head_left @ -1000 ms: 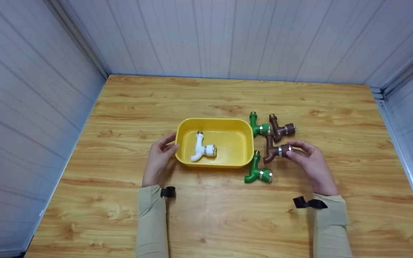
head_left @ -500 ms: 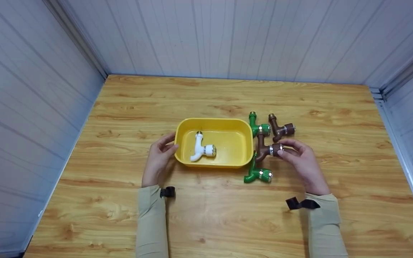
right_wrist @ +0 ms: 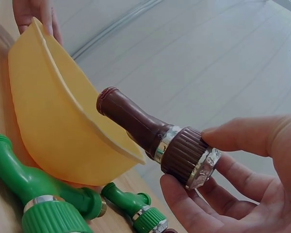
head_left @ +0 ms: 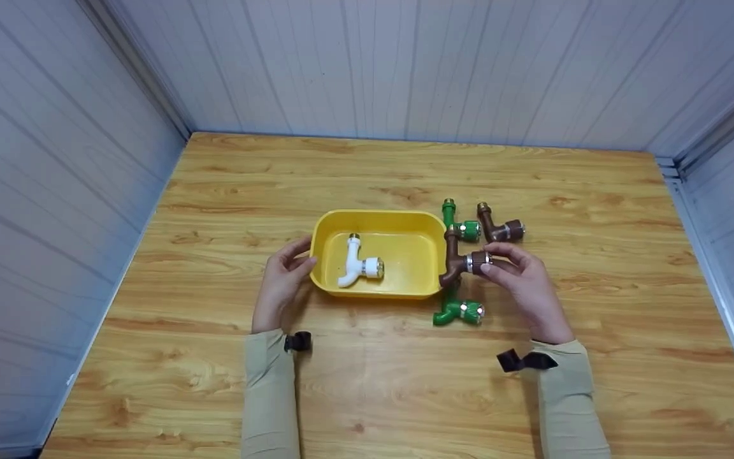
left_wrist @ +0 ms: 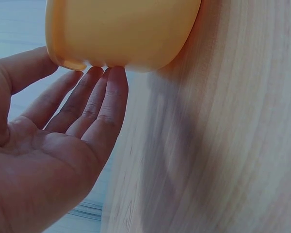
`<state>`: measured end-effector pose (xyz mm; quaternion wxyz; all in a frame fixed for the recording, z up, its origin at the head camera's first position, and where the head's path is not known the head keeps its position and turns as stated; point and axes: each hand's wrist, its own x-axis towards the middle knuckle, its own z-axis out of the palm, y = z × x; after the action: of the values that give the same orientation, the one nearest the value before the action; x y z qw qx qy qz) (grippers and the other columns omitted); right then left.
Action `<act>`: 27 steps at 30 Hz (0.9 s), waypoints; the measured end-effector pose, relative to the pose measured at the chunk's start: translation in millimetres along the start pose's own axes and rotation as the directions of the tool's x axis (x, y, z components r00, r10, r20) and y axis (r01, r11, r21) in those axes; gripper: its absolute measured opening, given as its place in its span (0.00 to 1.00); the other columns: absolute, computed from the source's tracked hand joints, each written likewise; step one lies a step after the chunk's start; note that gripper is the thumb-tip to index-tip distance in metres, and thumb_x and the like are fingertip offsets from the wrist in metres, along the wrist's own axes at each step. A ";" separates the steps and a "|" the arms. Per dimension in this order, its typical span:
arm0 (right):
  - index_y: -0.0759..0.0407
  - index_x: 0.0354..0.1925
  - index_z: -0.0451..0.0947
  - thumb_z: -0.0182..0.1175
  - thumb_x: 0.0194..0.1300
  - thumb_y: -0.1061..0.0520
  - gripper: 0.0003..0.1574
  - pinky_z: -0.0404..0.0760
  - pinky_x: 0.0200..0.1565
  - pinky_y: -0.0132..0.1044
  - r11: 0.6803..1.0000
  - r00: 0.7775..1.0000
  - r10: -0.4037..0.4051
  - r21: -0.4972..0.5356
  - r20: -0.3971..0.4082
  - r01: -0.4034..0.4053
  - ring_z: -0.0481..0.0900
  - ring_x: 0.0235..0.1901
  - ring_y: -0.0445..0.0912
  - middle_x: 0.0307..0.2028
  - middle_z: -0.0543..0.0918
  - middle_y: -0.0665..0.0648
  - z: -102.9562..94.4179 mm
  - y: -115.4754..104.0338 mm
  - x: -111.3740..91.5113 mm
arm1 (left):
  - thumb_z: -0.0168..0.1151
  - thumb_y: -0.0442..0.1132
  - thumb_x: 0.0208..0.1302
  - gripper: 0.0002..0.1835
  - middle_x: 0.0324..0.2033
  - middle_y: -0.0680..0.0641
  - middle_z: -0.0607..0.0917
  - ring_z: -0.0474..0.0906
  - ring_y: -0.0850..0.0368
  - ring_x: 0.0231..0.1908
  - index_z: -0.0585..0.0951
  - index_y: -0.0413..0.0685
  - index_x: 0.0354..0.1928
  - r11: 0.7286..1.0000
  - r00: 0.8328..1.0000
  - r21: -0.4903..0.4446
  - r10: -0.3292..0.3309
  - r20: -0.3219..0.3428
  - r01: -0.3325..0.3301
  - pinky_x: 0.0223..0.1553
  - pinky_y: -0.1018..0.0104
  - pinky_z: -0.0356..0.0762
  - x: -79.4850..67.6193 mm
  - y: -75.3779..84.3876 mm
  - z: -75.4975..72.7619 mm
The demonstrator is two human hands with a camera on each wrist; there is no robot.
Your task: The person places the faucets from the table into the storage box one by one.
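Observation:
My right hand (head_left: 525, 287) pinches a brown tap (head_left: 453, 258) by its ribbed knob, thumb on one side and fingers on the other. The tap is held up at the right rim of a yellow plastic tub (head_left: 405, 290), its spout end overlapping the rim in the head view. At the tub's left end, my left hand (head_left: 284, 280) holds the wall, thumb at the rim and fingertips against the outside, as the left wrist view shows. Inside the tub lies a white tap (head_left: 353, 262) with a brass threaded end.
Right of the tub, a green tap (head_left: 467, 230) lies toward the back and another green tap (head_left: 459, 312) nearer the front, partly covered by the held tap. A second brown tap (head_left: 501, 229) lies behind my right hand. Pale panel walls (head_left: 380, 70) enclose the wooden table (head_left: 373, 395).
My right hand has carried the brown tap leftward, from beside the green taps to the tub's right rim. The left hand and the tub stay where they were.

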<state>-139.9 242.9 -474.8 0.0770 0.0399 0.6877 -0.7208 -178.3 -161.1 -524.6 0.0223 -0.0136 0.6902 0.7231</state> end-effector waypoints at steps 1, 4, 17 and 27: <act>0.72 0.58 0.68 0.65 0.60 0.64 0.30 0.78 0.51 0.36 1.000 1.000 0.004 0.002 -0.001 -0.004 0.79 0.50 0.47 0.55 0.73 0.65 0.4 -0.4 0.2 | 0.59 0.22 0.62 0.24 0.57 0.32 0.74 0.73 0.33 0.53 0.72 0.31 0.61 1.000 1.000 -0.005 -0.001 0.000 0.001 0.45 0.68 0.78 0.1 -0.1 -0.1; 0.71 0.58 0.68 0.66 0.60 0.62 0.31 0.78 0.50 0.36 1.000 1.000 0.011 0.001 -0.007 -0.011 0.79 0.50 0.47 0.55 0.73 0.64 1.7 -2.1 0.8 | 0.58 0.22 0.62 0.24 0.57 0.31 0.74 0.72 0.33 0.53 0.71 0.31 0.62 1.000 1.000 -0.017 -0.003 -0.001 0.003 0.45 0.68 0.78 0.4 -0.8 -0.7; 0.70 0.56 0.71 0.67 0.59 0.64 0.28 0.79 0.49 0.36 1.000 1.000 0.003 0.014 -0.019 -0.002 0.79 0.50 0.48 0.54 0.73 0.64 11.8 -6.3 8.4 | 0.59 0.23 0.62 0.24 0.56 0.32 0.75 0.73 0.33 0.53 0.72 0.31 0.61 1.000 1.000 -0.024 0.004 -0.003 -0.004 0.45 0.66 0.79 0.7 -0.7 0.0; 0.69 0.56 0.71 0.66 0.59 0.64 0.27 0.80 0.48 0.37 0.999 1.000 0.012 -0.043 0.002 -0.012 0.78 0.50 0.47 0.54 0.76 0.63 22.0 -4.7 15.1 | 0.59 0.23 0.62 0.24 0.56 0.34 0.75 0.73 0.34 0.52 0.72 0.33 0.61 1.000 1.000 -0.022 -0.013 -0.006 0.013 0.45 0.69 0.78 0.2 0.8 0.2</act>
<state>-154.5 220.4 -471.5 0.0829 0.0414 0.7025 -0.7056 -178.5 -161.0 -523.8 0.0249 -0.0206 0.6823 0.7304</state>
